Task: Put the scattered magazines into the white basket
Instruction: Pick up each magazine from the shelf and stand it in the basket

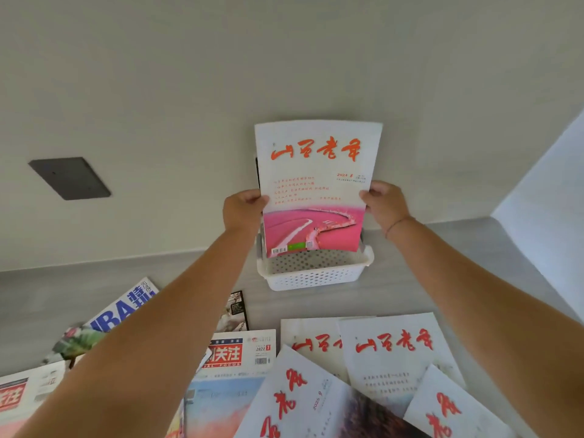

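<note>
I hold a white magazine with red brush lettering and a pink landscape [316, 184] upright against the wall. My left hand [241, 210] grips its left edge and my right hand [384, 203] grips its right edge. Its lower edge stands inside the white perforated basket [316, 276], at the back of that basket. A dark edge of another magazine shows just behind it at the left. Several more magazines lie scattered on the grey surface in front: a white one with red lettering [392, 352], a red-titled one [234, 358] and a blue NBA one [123, 311].
The basket sits against a pale wall on a grey surface [63, 295]. A dark square plate [69, 178] is set in the wall at the left. A white panel [543, 191] closes the right side. A small dark booklet [235, 311] lies near the basket.
</note>
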